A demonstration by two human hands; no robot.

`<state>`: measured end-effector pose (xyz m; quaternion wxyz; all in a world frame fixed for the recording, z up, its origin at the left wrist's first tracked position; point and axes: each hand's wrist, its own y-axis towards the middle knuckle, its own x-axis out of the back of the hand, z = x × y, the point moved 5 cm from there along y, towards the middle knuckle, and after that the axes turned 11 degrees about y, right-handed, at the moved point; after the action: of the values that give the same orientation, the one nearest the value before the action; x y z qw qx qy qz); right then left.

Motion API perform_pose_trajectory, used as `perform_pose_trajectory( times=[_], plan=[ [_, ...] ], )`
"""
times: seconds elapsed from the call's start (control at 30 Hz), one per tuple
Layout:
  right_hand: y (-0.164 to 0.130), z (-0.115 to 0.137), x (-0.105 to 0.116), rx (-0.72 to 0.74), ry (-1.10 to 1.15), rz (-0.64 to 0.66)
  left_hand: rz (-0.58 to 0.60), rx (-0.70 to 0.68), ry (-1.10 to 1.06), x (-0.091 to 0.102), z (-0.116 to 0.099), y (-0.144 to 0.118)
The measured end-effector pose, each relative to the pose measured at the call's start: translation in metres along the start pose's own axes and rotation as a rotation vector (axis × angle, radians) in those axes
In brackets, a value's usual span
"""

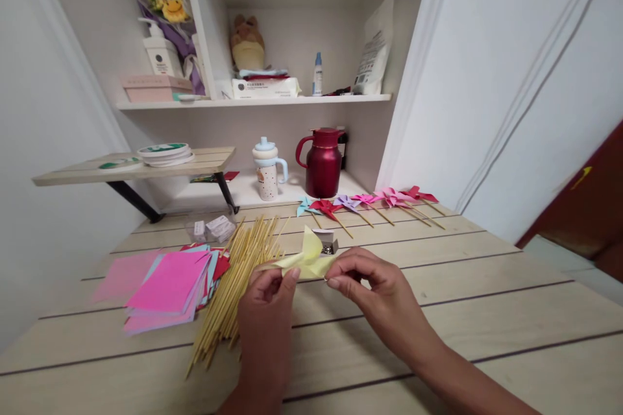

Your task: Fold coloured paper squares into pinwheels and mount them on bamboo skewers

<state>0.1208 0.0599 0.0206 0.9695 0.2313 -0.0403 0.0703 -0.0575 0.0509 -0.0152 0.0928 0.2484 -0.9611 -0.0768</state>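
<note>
Both hands hold a folded yellow paper pinwheel [307, 258] just above the wooden table [438, 311]. My left hand [267, 298] pinches its left side between thumb and fingers. My right hand [374, 285] pinches its right side with the fingertips. A pile of thin wooden sticks [233, 285] lies directly left of my left hand. A stack of pink and coloured paper squares [165, 288] lies further left. A small box of pins [329, 243] sits just behind the yellow paper.
A row of finished paper pinwheels on sticks [370, 202] lies at the table's far edge. Behind them stand a red jug [322, 162] and a pale cup [267, 172]. Small clear packets [214, 228] lie far left. Shelves above hold boxes and bottles.
</note>
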Motion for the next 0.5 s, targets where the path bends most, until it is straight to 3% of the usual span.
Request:
perform_pose_trajectory(
  times=[0.2, 0.5],
  plan=[
    [-0.0034, 0.0062, -0.0033, 0.079, -0.006, -0.02, 0.062, -0.137, 0.029, -0.0038, -0.0017, -0.0039],
    [-0.0055, 0.0093, -0.0043, 0.142, -0.039, -0.046, 0.07, -0.21, 0.069, -0.0061, -0.0057, -0.0076]
  ],
)
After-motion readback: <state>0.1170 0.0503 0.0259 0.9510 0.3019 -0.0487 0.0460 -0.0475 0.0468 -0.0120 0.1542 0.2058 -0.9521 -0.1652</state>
